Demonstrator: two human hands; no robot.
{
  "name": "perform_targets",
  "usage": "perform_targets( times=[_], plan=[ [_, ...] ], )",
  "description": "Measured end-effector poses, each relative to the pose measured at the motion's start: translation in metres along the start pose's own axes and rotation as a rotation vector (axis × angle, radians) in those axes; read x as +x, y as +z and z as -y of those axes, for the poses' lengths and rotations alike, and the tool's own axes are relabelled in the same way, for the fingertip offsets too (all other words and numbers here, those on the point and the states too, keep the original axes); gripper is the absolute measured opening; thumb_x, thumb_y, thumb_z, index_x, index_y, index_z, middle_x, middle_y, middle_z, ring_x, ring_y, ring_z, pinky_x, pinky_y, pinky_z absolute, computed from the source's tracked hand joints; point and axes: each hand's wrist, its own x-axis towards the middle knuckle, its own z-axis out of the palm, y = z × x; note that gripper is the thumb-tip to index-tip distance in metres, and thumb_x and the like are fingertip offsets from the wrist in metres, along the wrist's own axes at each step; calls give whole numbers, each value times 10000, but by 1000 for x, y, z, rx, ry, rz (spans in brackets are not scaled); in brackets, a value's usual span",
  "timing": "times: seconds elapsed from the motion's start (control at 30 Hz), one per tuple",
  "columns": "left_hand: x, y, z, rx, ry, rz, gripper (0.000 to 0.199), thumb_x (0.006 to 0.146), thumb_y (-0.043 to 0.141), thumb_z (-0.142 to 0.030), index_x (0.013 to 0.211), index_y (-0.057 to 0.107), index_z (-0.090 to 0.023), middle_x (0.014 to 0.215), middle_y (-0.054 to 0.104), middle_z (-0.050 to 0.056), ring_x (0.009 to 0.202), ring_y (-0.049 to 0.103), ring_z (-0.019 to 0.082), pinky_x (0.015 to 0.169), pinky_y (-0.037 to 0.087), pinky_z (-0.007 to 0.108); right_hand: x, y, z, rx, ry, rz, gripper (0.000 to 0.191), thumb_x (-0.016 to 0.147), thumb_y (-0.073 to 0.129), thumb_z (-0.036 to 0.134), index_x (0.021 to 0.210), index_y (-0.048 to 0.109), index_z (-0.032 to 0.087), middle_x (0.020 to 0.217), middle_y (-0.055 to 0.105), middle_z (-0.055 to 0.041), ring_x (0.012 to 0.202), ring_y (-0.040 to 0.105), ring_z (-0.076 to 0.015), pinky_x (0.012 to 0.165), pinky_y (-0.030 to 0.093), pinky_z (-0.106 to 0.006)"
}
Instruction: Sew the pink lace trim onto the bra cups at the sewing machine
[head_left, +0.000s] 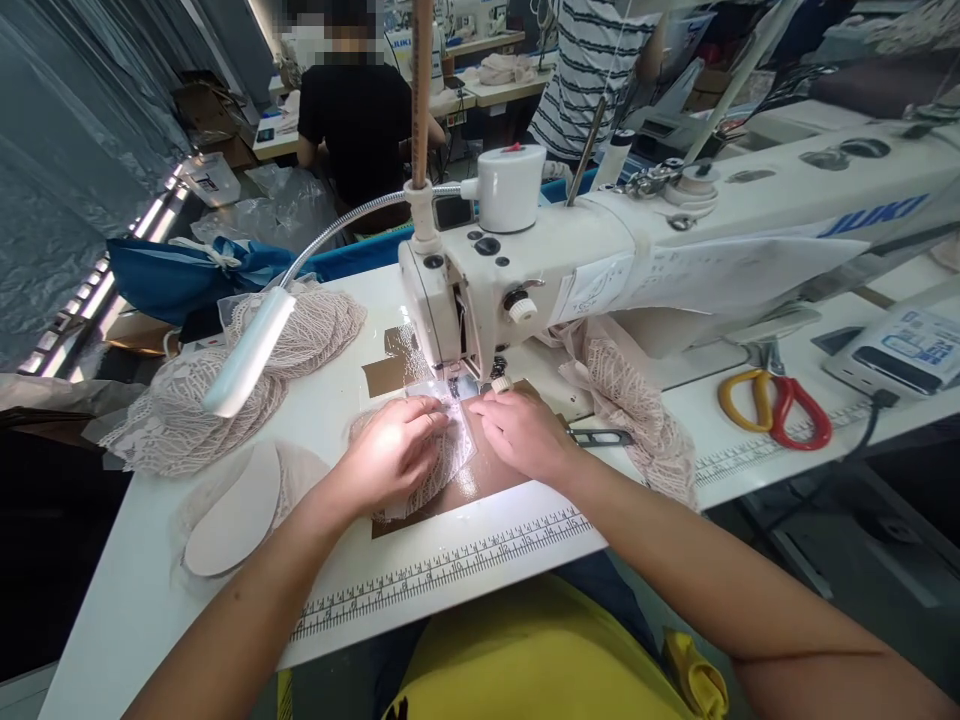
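A white sewing machine [600, 240] stands over a lit piece of pale lace fabric [424, 490] on its brown-covered bed. My left hand [397, 450] lies on the lace left of the needle, its fingers bent and close together, pressing the fabric. On the other side of the needle, my right hand [521, 430] has its fingertips drawn together at the fabric's edge beside the presser foot. What the right fingertips pinch, if anything, is too small to make out. The fabric under the left palm is hidden.
Lace pieces [300, 330] are stacked at left, near a beige pad [236, 515] and a lamp [251, 350]. Gathered lace [637, 420], scissors [776, 405] and a control box [900, 340] are at right. A person in black [356, 130] sits beyond.
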Motion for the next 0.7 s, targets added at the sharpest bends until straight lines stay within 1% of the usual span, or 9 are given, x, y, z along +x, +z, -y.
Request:
perform_targets(
  times=[0.1, 0.13, 0.2, 0.3, 0.4, 0.5, 0.57, 0.63, 0.7],
  plan=[
    [-5, 9, -12, 46, -38, -21, 216, 896, 491, -286, 963, 655, -164, 910, 650, 103, 849, 592, 235, 742, 493, 378, 0, 0, 0, 18, -7, 13, 293, 848, 475, 62, 942, 723, 188, 874, 661, -58, 785, 576, -173, 752, 429, -291],
    [-6, 12, -13, 72, -45, -28, 222, 911, 463, -274, 872, 652, -166, 825, 636, 91, 787, 576, 224, 697, 475, 365, 0, 0, 0, 19, -8, 16, 295, 844, 477, 59, 939, 725, 187, 878, 664, -58, 792, 580, -174, 760, 433, -292],
    [-7, 18, -11, 77, -49, -54, 273, 929, 412, -234, 765, 621, -172, 750, 614, 79, 736, 550, 211, 665, 447, 351, -1, -1, 0, 22, -13, 20, 298, 840, 476, 57, 932, 729, 185, 884, 670, -59, 808, 591, -178, 775, 440, -295],
    [-9, 21, -6, -31, -54, -96, 231, 923, 418, -219, 778, 594, -178, 765, 619, 72, 754, 551, 207, 688, 445, 344, -3, -1, 1, 49, -32, 11, 298, 846, 473, 65, 943, 729, 183, 908, 682, -60, 826, 604, -180, 785, 450, -295],
    [-12, 18, -2, -121, -86, -102, 172, 905, 427, -208, 807, 567, -183, 773, 611, 61, 765, 549, 203, 701, 447, 341, -4, 0, 1, 123, -64, -14, 296, 854, 479, 73, 999, 716, 175, 934, 685, -61, 849, 608, -176, 777, 456, -285],
    [-13, 14, -1, -174, -138, -98, 149, 893, 420, -206, 794, 530, -186, 752, 578, 47, 738, 530, 196, 683, 443, 335, -5, 0, 2, 185, -165, 2, 302, 863, 472, 72, 1042, 698, 158, 919, 678, -63, 855, 599, -170, 768, 454, -281],
    [-14, 12, 0, -215, -165, -95, 160, 897, 406, -215, 780, 511, -190, 742, 563, 41, 723, 523, 191, 673, 442, 330, -6, -1, 3, 155, -248, 53, 295, 859, 478, 76, 1036, 696, 167, 899, 669, -59, 837, 583, -171, 749, 439, -287],
    [-15, 11, 1, -246, -170, -96, 163, 904, 402, -222, 789, 513, -191, 750, 568, 40, 725, 529, 190, 676, 445, 328, -8, -6, 5, 59, -308, 135, 270, 856, 494, 91, 1008, 698, 183, 877, 651, -58, 815, 555, -177, 723, 411, -296],
    [-17, 12, 4, -251, -115, -102, 142, 900, 420, -217, 826, 536, -182, 805, 591, 55, 771, 546, 196, 710, 452, 331, -12, -13, 9, -52, -343, 232, 239, 858, 509, 116, 989, 695, 188, 861, 625, -63, 794, 519, -184, 702, 377, -302]
  ],
)
